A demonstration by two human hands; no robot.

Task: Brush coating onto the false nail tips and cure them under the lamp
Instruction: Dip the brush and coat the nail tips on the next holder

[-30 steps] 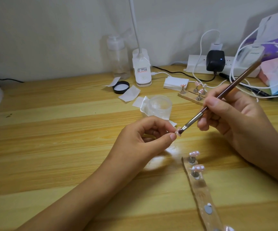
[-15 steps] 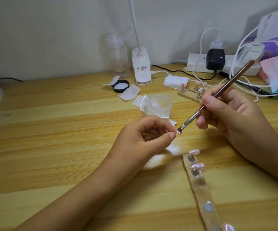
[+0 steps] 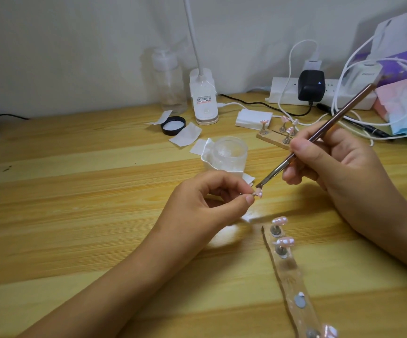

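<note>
Pinching nail tip (image 3: 332, 192) in my left hand (image 3: 203, 208), right hand (image 3: 339, 167) gripping the brush (image 3: 344, 112), bristles just off tip at 1 o'clock; I'd stroke lightly, thin coat, left steady.

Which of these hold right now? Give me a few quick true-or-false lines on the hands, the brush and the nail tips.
1. The left hand pinches a small pink nail tip. True.
2. The brush lies on the table. False: the right hand holds it, with the bristles pointing down at the pinched tip.
3. The black lid sits on the clear jar. False: the lid lies on the table, apart from the jar.
4. Two nail tips stand at the far end of the near strip. True.
</note>
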